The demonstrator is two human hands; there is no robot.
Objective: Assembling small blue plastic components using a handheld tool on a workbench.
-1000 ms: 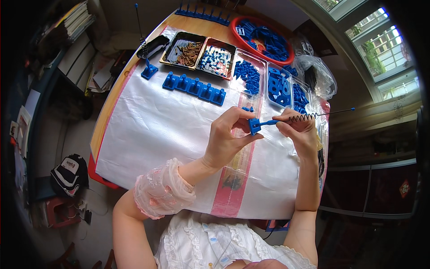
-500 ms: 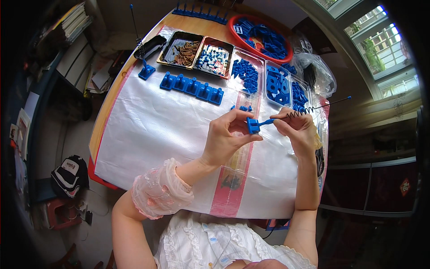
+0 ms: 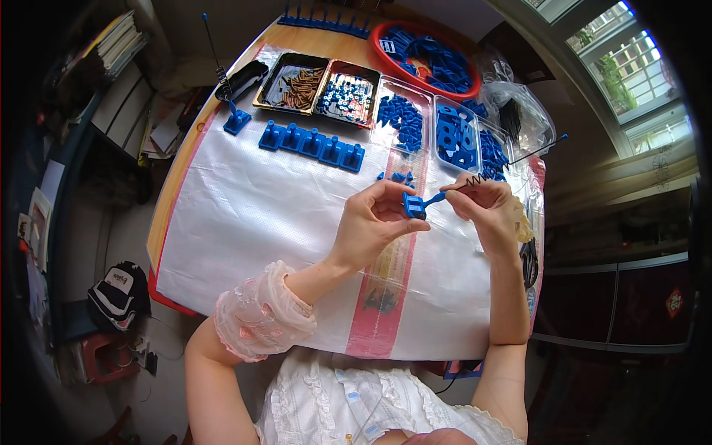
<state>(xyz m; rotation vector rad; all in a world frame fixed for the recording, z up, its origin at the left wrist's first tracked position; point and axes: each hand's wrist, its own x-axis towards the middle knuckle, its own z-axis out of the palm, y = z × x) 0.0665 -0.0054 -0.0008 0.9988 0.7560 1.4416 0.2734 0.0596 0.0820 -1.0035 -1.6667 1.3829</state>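
Over the middle of the table, my left hand [image 3: 363, 230] pinches a small blue plastic base [image 3: 414, 207] between thumb and fingers. A narrow blue stem [image 3: 434, 199] sticks out of the base toward the right. My right hand [image 3: 486, 216] is closed on a thin black coil-spring rod [image 3: 535, 151] where it meets that stem. The rod slants up to the right and ends in a small blue tip [image 3: 565, 136]. Fingers partly cover the coil and the joint. Several loose blue pieces [image 3: 400, 178] lie just beyond my hands.
Beyond my hands stand black trays of brass-coloured screws [image 3: 302, 87] and small blue-and-white parts [image 3: 347, 96], clear boxes of blue pieces [image 3: 404, 119], and a red basin [image 3: 475, 87]. A row of blue bases [image 3: 311, 142] and an upright spring piece [image 3: 237, 120] stand at the left.
The blue base has tilted a little in my left hand. The rod's tip has shifted slightly left and up. Both hands keep their holds, and the whole view has moved slightly.
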